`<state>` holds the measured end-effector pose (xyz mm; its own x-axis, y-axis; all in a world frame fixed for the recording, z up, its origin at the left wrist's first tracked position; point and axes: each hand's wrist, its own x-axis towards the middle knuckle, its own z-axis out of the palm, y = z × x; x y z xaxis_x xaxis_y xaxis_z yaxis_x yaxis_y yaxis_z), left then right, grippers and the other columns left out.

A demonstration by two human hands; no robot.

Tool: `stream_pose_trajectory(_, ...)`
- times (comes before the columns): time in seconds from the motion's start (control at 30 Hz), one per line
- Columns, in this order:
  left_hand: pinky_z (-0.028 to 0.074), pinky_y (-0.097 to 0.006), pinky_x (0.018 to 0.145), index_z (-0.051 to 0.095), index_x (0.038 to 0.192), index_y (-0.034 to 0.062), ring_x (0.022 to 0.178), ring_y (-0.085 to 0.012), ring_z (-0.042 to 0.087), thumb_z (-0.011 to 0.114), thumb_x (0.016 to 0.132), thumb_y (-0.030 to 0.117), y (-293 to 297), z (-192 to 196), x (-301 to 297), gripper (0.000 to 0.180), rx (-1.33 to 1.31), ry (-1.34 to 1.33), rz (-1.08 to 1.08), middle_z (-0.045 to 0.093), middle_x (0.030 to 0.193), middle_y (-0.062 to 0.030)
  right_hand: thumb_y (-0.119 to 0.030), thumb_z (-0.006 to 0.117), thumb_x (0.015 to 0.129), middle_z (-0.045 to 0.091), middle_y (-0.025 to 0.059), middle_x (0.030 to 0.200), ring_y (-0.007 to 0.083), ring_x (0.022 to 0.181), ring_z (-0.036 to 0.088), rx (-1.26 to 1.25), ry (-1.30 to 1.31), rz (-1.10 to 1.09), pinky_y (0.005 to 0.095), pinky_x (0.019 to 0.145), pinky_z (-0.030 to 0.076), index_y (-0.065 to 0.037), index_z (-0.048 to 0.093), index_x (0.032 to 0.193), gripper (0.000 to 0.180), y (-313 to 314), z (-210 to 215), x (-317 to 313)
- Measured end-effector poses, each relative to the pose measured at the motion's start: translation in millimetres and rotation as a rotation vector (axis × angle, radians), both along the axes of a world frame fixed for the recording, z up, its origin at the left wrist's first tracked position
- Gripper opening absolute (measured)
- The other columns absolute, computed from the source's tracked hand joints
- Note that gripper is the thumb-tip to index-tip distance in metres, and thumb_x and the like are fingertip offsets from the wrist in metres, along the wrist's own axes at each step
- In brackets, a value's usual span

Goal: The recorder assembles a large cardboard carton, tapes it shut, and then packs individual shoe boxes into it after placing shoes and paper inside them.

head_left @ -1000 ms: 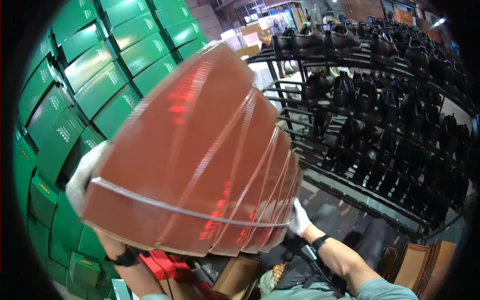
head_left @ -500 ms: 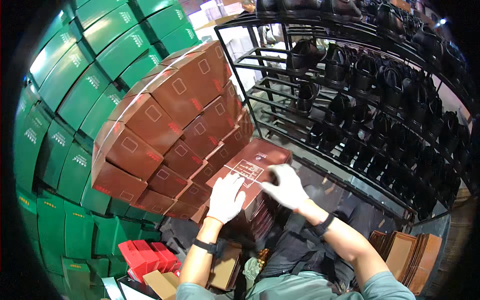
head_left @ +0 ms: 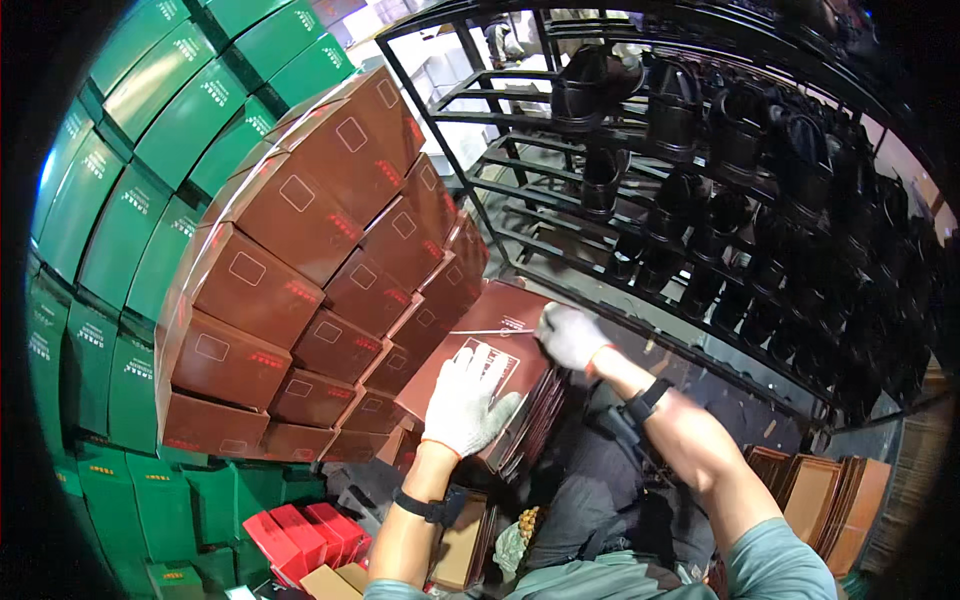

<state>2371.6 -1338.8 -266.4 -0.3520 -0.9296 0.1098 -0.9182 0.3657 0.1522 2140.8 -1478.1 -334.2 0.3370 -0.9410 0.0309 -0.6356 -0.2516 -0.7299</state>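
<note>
Nearest, low in frame: small red boxes [head_left: 300,535] and a tan carton [head_left: 330,580] on the floor, flat tan cardboard pieces [head_left: 462,540] just right of the left forearm. Both hands wear white knit gloves, black band on each wrist. Left hand [head_left: 465,400] lies flat, fingers spread, palm down on the near end of a flat brown box [head_left: 480,350] that tops a bundle of same-colour flattened boxes [head_left: 535,420] standing on edge below it. White label with a red patch shows on that top face, partly under the left palm. Right hand [head_left: 568,335] sits at the far right corner of the same box, fingers curled over the edge; can't tell whether it grips or just presses. A thin pale strap or strip runs across the box face between the two hands. Right forearm comes in from lower right, elbow bent, grey-green sleeve. Touching the flat box on the left: a stack of brown shoe boxes [head_left: 300,290], several rows high, each end face carrying a white outlined rectangle and a small red mark. Behind and left of it, a wall of green boxes [head_left: 120,230] with small white labels, floor to top of frame. Lower right: more brown flat-packs [head_left: 810,495] leaning upright. Farthest: a black metal rack [head_left: 520,190] with rows of black shoes [head_left: 700,110] on its shelves.
</note>
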Motion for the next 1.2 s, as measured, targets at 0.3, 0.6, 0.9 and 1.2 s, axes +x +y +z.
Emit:
stream_pose_trajectory(0.3,0.036,-0.061,0.127,0.066,0.153,0.0114,0.150,-0.0489,0.051,0.068,0.105,0.047,12.0,17.9,12.1,0.060,0.038,-0.003,0.023,0.059,0.160,-0.0238,-0.035,0.074,0.093,0.079,0.0235,0.111,0.0472,0.107,0.075,-0.191,0.226,-0.130,0.0562,0.090,0.061,-0.010,0.079,0.110,0.031,-145.5,11.4,16.8)
stream_pose_trajectory(0.6,0.043,-0.059,0.118,0.070,0.146,0.0112,0.141,-0.0446,0.057,0.070,0.103,0.049,-0.6,8.0,21.7,0.057,0.020,0.086,-0.032,0.066,0.148,-0.0194,-0.036,0.071,0.101,0.076,0.0269,0.107,0.0489,0.103,0.074,-0.093,0.070,-0.277,0.0566,0.089,0.058,-0.005,0.076,0.108,0.032,23.8,-57.2,-225.5)
stream_pose_trajectory(0.9,0.027,-0.061,0.134,0.062,0.160,0.0118,0.162,-0.0430,0.042,0.070,0.105,0.047,24.3,18.5,9.6,0.066,0.113,-0.029,-0.065,0.054,0.169,-0.0212,-0.022,0.072,0.105,0.074,0.0105,0.088,0.0252,0.081,0.070,-0.043,-0.309,-0.965,0.0404,0.079,0.057,-0.001,0.073,0.098,0.022,264.0,-121.7,-292.2)
stream_pose_trajectory(1.2,0.028,-0.058,0.134,0.062,0.158,0.0068,0.158,-0.0407,0.047,0.069,0.108,0.039,51.4,16.4,24.8,0.060,0.092,0.024,-0.021,0.057,0.166,-0.0207,-0.019,0.069,0.110,0.068,0.0021,0.092,0.0120,0.079,0.060,-0.609,-0.617,-1.594,0.0298,0.074,0.052,-0.005,0.074,0.109,0.015,300.5,6.3,-429.4)
